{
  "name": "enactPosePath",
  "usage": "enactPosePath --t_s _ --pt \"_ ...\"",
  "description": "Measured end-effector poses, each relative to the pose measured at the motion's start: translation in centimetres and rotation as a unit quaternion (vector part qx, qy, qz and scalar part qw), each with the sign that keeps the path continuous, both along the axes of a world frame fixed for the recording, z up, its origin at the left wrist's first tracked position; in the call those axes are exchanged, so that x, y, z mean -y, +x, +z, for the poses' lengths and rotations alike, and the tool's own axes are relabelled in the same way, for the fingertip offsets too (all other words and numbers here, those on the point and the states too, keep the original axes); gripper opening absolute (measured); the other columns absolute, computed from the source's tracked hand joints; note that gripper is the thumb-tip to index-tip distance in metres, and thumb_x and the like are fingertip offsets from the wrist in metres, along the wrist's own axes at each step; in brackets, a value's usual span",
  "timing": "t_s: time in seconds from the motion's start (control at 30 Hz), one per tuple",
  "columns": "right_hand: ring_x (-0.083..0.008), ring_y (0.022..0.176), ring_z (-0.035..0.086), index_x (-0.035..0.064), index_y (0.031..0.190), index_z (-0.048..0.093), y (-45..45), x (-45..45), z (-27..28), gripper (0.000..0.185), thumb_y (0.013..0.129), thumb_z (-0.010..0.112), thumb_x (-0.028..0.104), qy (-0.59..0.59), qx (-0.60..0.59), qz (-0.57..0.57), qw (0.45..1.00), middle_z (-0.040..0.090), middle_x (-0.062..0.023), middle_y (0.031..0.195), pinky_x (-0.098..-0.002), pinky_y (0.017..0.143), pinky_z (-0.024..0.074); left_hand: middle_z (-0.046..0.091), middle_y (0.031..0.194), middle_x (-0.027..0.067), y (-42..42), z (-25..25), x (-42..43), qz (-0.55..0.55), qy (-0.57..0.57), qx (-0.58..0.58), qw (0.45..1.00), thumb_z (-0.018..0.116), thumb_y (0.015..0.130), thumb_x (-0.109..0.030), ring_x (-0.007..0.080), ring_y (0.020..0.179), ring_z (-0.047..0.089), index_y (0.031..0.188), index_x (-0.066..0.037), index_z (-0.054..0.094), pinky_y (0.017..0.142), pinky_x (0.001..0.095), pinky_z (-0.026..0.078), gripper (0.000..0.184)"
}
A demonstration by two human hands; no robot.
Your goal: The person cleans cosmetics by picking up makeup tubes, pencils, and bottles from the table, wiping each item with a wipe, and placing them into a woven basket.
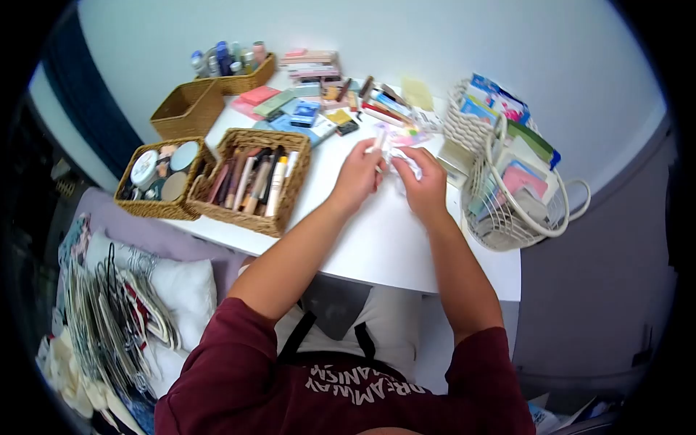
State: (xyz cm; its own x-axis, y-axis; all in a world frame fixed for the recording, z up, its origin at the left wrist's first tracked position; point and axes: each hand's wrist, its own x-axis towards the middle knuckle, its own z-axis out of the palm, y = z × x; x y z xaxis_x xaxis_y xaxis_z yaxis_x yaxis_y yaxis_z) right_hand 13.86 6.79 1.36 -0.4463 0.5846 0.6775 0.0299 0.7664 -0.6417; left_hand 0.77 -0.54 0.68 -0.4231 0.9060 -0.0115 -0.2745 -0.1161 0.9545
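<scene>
Over the white table (370,239), both of my hands are close together. My left hand (357,174) is closed round a slim pale tube (380,139) that points up and away from me. In my right hand (424,181), the fingers pinch a crumpled white tissue or wipe (407,162), which lies against the tube's side. Just beyond my hands is a clear, colourful plastic packet (406,135). Left of my left hand stands a woven basket (296,190) filled with upright pens and tubes.
Another woven basket (130,206) holds round jars. Behind it are an empty basket (181,109) and one with bottles (259,76). Boxes and palettes (304,112) lie at the back. White baskets (482,206) with packets stand right. Hangers (109,319) lie lower left.
</scene>
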Motion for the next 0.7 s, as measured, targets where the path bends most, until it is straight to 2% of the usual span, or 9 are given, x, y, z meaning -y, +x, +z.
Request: enactPosePath --t_s 0.07,0.17,0.23,0.33,0.37,0.43,0.57,0.6,0.7 --pt "-0.027 0.087 0.067 0.0021 0.101 0.07 -1.0 1.2 1.4 0.019 0.084 0.07 0.01 0.006 0.02 0.014 1.0 0.069 -0.0131 0.095 -0.0328 0.077 0.051 0.056 0.088 -0.0011 -0.9 0.9 2.5 -0.013 -0.018 -0.057 0.998 0.053 0.094 -0.017 0.0058 0.062 0.05 0.14 -0.012 0.045 0.048 0.0209 0.038 0.047" --pt "-0.0265 0.086 0.067 0.0018 0.101 0.07 -3.4 3.3 2.8 0.02 0.085 0.071 0.014 -0.007 0.059 0.06 0.996 0.07 -0.0137 0.095 -0.0332 0.076 0.051 0.06 0.089 0.0033 -3.9 2.8 6.3 0.016 0.005 -0.104 0.994 0.051 0.094 -0.01 0.0084 0.062 0.053 0.143 -0.008 0.042 0.049 0.0235 0.041 0.05" --pt "-0.0261 0.085 0.067 0.0014 0.102 0.07 -5.7 5.3 3.2 0.022 0.086 0.071 0.017 -0.042 0.079 0.099 0.991 0.07 -0.0143 0.096 -0.0331 0.075 0.051 0.061 0.094 0.0038 -6.3 3.7 8.9 0.055 0.019 -0.155 0.986 0.048 0.093 -0.008 0.0088 0.069 0.054 0.145 -0.008 0.042 0.061 0.0222 0.045 0.052" --pt "-0.0246 0.086 0.067 0.0006 0.103 0.069 -9.4 7.7 3.3 0.025 0.086 0.071 0.019 -0.06 0.077 0.137 0.986 0.071 -0.0142 0.097 -0.0328 0.076 0.051 0.067 0.102 0.0065 -11.1 4.1 12.2 0.122 -0.01 -0.322 0.939 0.045 0.092 -0.007 0.0107 0.074 0.059 0.144 -0.008 0.045 0.065 0.0262 0.048 0.052" --pt "-0.0244 0.086 0.067 0.0007 0.103 0.069 -10.5 8.6 3.1 0.025 0.086 0.071 0.019 -0.061 0.071 0.147 0.985 0.071 -0.0139 0.097 -0.0328 0.076 0.051 0.063 0.106 0.0043 -12.5 4.1 13.1 0.121 -0.056 -0.307 0.942 0.045 0.093 -0.004 0.0083 0.076 0.053 0.146 -0.006 0.042 0.071 0.0217 0.046 0.053" --pt "-0.0242 0.087 0.067 0.0011 0.104 0.07 -12.3 10.3 3.1 0.025 0.087 0.071 0.019 -0.089 0.073 0.155 0.981 0.071 -0.014 0.097 -0.0331 0.077 0.0511 0.064 0.108 0.0061 -15.0 3.8 14.7 0.128 -0.102 -0.32 0.933 0.044 0.093 -0.004 0.0089 0.079 0.055 0.146 -0.006 0.042 0.073 0.0227 0.047 0.053" --pt "-0.0249 0.088 0.068 0.0012 0.105 0.07 -13.6 11.9 2.9 0.026 0.087 0.071 0.02 -0.092 0.093 0.133 0.983 0.072 -0.0146 0.098 -0.0326 0.078 0.0513 0.066 0.11 0.0085 -17.4 2.8 15.5 0.076 -0.184 -0.352 0.915 0.044 0.09 -0.003 0.013 0.08 0.06 0.14 -0.007 0.05 0.069 0.0267 0.05 0.051" --pt "-0.0249 0.088 0.068 0.0013 0.105 0.07 -13.5 11.8 2.7 0.026 0.087 0.071 0.02 -0.088 0.092 0.121 0.984 0.072 -0.0147 0.098 -0.0324 0.079 0.0514 0.067 0.113 0.0086 -16.9 3.2 15.8 0.079 -0.187 -0.362 0.91 0.045 0.087 -0.003 0.0126 0.075 0.06 0.136 -0.005 0.054 0.066 0.027 0.05 0.05" --pt "-0.0247 0.09 0.068 0.0022 0.104 0.07 -12.5 11.1 2.3 0.026 0.087 0.071 0.021 -0.09 0.085 0.09 0.988 0.072 -0.0147 0.098 -0.0323 0.08 0.0515 0.067 0.117 0.0101 -18.2 2.0 15.7 0.054 -0.154 -0.364 0.917 0.045 0.086 -0.003 0.0139 0.082 0.062 0.136 -0.005 0.054 0.07 0.0273 0.051 0.051"
